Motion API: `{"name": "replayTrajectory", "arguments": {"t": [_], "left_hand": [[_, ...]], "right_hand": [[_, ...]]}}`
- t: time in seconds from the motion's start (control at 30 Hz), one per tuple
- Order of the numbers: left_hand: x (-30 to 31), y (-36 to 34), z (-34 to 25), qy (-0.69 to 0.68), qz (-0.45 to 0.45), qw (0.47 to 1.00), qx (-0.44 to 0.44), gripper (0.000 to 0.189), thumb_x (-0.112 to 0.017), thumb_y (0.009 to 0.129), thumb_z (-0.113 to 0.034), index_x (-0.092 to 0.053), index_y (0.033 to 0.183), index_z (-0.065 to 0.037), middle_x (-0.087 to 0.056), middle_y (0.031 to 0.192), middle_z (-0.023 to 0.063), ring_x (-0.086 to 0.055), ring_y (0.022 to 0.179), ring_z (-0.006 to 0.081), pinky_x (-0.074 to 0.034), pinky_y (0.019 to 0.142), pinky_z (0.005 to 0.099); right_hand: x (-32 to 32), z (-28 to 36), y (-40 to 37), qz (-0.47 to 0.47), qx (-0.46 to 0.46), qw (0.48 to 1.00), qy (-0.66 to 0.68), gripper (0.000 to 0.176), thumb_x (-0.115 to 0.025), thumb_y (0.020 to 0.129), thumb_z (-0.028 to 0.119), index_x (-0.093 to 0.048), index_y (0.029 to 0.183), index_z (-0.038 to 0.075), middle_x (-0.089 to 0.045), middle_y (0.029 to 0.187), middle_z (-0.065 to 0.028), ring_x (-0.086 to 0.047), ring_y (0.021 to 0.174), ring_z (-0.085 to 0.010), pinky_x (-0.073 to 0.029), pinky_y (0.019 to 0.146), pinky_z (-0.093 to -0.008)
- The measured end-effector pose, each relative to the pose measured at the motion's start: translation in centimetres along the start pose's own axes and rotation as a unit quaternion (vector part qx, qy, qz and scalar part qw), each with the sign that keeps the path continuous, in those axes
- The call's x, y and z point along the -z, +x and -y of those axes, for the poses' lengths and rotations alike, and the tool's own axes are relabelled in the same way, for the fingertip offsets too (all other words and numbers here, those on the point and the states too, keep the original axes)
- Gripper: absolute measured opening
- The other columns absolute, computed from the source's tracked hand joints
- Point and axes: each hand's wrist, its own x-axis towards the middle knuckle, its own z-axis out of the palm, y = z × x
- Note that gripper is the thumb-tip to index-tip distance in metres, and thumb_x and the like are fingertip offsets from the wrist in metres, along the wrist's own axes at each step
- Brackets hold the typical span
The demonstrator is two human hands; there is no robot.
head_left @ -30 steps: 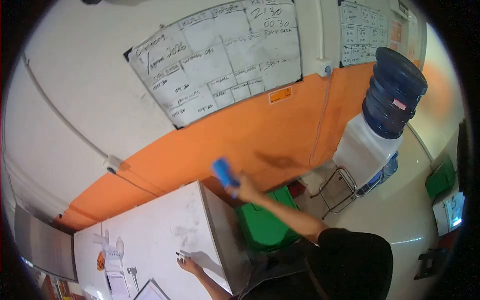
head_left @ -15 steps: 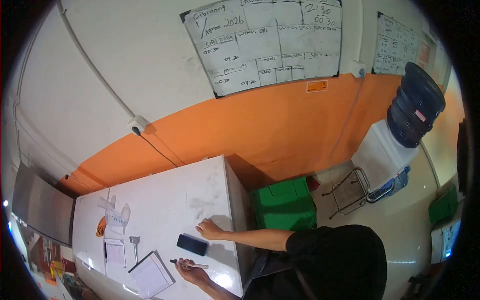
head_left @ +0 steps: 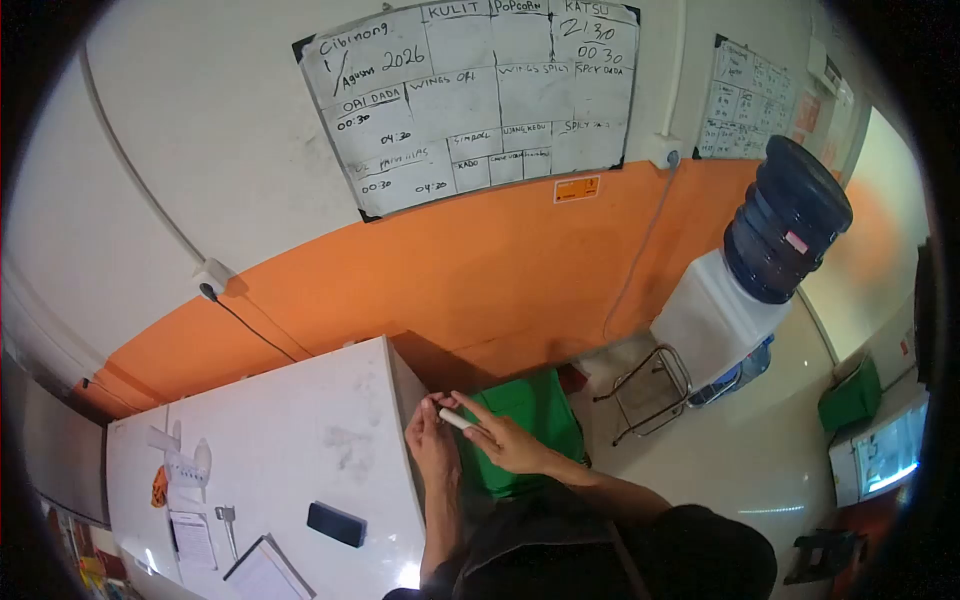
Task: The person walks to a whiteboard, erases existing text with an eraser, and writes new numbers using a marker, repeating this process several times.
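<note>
Head view: the white marker (head_left: 455, 419) is up between the hands, right hand (head_left: 515, 445) clamped on it, left hand (head_left: 434, 445) at its end, grip unclear; likely two-handed cap work, needing steady fingers. Beyond sits a green bin (head_left: 540, 405), beside the desk (head_left: 265, 425) with its smartphone (head_left: 337, 524), under a whiteboard (head_left: 475, 120).

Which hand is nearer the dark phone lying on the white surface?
Left. The left hand is above and right of the phone in the view; the right hand is farther right, beyond the left one.
</note>
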Motion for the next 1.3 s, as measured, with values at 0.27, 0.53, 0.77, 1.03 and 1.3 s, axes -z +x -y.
{"name": "replayTrajectory", "arguments": {"t": [0.27,0.53,0.77,1.03,1.3], "left_hand": [[-2.8,7.0,4.0,0.037,-0.059,0.997,-0.044,0.032,-0.053,0.101,-0.027,-0.062,0.107,0.003,-0.067,0.1,0.0134,-0.064,0.092,0.0223,-0.049,0.091,0.0359],[-12.4,6.8,10.2,-0.165,0.102,0.98,0.034,0.035,-0.059,0.097,-0.025,-0.06,0.116,0.004,-0.068,0.109,0.0179,-0.061,0.107,0.03,-0.044,0.101,0.0434],[-9.9,9.4,12.3,-0.241,-0.052,0.969,-0.004,0.026,-0.061,0.096,-0.023,-0.063,0.106,0.0,-0.069,0.102,0.0127,-0.063,0.103,0.0248,-0.046,0.096,0.0387],[-16.8,7.9,13.0,-0.084,0.137,0.986,-0.036,0.048,-0.061,0.094,-0.039,-0.062,0.121,0.001,-0.069,0.11,0.0178,-0.064,0.107,0.0302,-0.034,0.11,0.0495],[-17.3,9.3,12.4,-0.097,0.168,0.979,-0.067,0.036,-0.059,0.097,-0.033,-0.064,0.109,0.001,-0.071,0.099,0.0146,-0.065,0.1,0.0281,-0.036,0.108,0.0475]], "right_hand": [[10.2,-3.8,-0.9,-0.025,0.087,0.989,-0.119,0.03,-0.048,0.101,0.017,-0.044,0.13,0.013,-0.054,0.074,-0.0077,-0.053,0.056,-0.0248,-0.041,0.051,-0.0379],[20.0,-5.4,2.6,0.179,-0.192,0.763,0.59,0.017,-0.043,0.105,0.027,-0.04,0.118,0.017,-0.027,0.066,0.0046,-0.025,0.049,-0.0066,-0.024,0.047,-0.0234],[22.8,-7.7,2.7,0.173,-0.133,0.896,0.387,0.015,-0.044,0.105,0.025,-0.046,0.115,0.013,-0.033,0.068,0.0056,-0.03,0.049,-0.0055,-0.025,0.045,-0.0231],[26.2,-7.4,4.5,0.245,-0.285,0.592,0.713,0.018,-0.039,0.106,0.029,-0.049,0.117,0.019,-0.031,0.059,0.006,-0.023,0.04,-0.004,-0.018,0.041,-0.0205],[26.3,-5.9,4.5,0.236,-0.256,0.595,0.725,0.025,-0.044,0.105,0.029,-0.046,0.125,0.014,-0.034,0.065,0.0046,-0.027,0.045,-0.0038,-0.024,0.042,-0.02]]}}
